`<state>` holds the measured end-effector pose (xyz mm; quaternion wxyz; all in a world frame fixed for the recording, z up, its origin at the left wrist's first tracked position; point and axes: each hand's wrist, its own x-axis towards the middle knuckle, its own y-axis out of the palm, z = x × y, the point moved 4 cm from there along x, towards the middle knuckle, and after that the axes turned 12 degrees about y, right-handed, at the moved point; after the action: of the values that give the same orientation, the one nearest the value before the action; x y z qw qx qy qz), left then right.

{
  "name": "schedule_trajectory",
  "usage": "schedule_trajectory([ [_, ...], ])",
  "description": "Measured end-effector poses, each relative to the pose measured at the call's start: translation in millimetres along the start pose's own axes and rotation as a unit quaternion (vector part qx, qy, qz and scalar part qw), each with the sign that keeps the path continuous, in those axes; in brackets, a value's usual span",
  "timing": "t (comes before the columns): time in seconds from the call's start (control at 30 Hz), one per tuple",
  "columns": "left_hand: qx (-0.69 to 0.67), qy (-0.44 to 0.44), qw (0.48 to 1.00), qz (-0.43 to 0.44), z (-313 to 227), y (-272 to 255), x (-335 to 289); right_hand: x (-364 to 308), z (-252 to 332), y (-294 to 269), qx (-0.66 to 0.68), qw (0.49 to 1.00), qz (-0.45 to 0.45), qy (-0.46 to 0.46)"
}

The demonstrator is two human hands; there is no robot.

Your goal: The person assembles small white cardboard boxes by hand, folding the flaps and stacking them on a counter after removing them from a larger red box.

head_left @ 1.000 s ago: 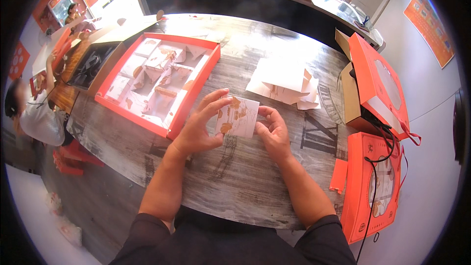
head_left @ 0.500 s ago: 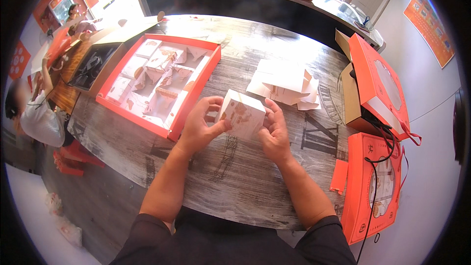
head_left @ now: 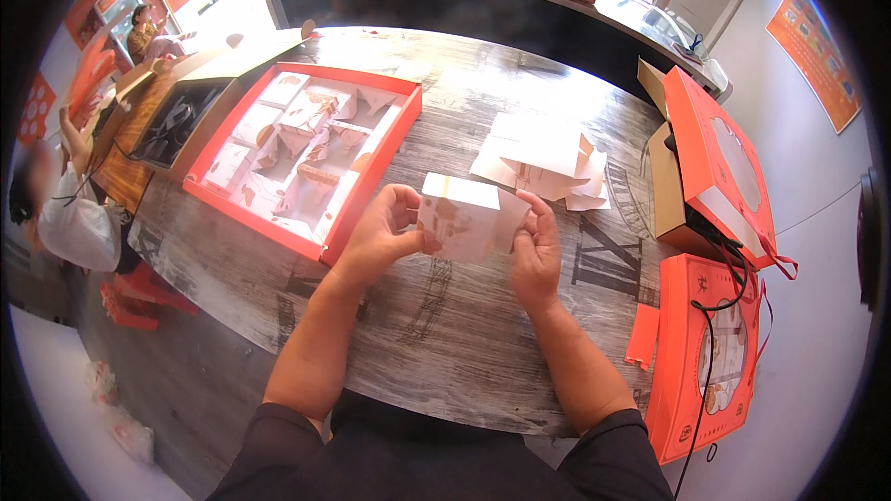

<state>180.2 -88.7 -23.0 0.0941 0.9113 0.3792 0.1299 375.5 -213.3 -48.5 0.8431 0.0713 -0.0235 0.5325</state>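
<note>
1 carton [head_left: 455,224] held: left hand [head_left: 379,237], right hand [head_left: 536,255] | 1 red tray [head_left: 371,176]

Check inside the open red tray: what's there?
The red tray holds white printed boxes, some closed, others with raised flaps. The closed boxes' contents and the tray floor beneath them are covered.

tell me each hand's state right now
Left hand: closed, holding the small white box at its left side.
Right hand: closed, holding its right-side flap.
</note>
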Motion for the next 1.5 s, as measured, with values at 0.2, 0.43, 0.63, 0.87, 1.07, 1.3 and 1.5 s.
schedule_trajectory([
  [0.2, -0.016, 0.003, 1.000, 0.008, 1, -3, 1, -1, 13, 7, 0.018, 0.999, -0.040, -0.016],
  [0.43, -0.041, -0.008, 0.999, 0.015, 7, -4, 3, -3, 11, 2, -0.008, 0.996, -0.068, -0.065],
  [0.63, -0.034, -0.008, 0.999, 0.016, 16, -12, 2, -2, 14, 0, -0.148, 0.980, -0.073, -0.112],
  [0.87, -0.022, 0.000, 0.999, 0.024, 14, -9, 2, -4, 13, 6, -0.092, 0.990, -0.037, -0.099],
  [1.07, -0.001, -0.006, 1.000, 0.025, 16, -14, 2, -4, 15, 7, -0.154, 0.982, -0.027, -0.106],
  [1.3, 0.093, 0.068, 0.989, -0.088, 7, -19, 4, -5, 15, 7, -0.083, 0.992, -0.050, -0.075],
  [1.5, 0.125, 0.134, 0.980, -0.071, 1, -15, 1, -2, 17, 8, -0.055, 0.992, -0.061, -0.091],
])
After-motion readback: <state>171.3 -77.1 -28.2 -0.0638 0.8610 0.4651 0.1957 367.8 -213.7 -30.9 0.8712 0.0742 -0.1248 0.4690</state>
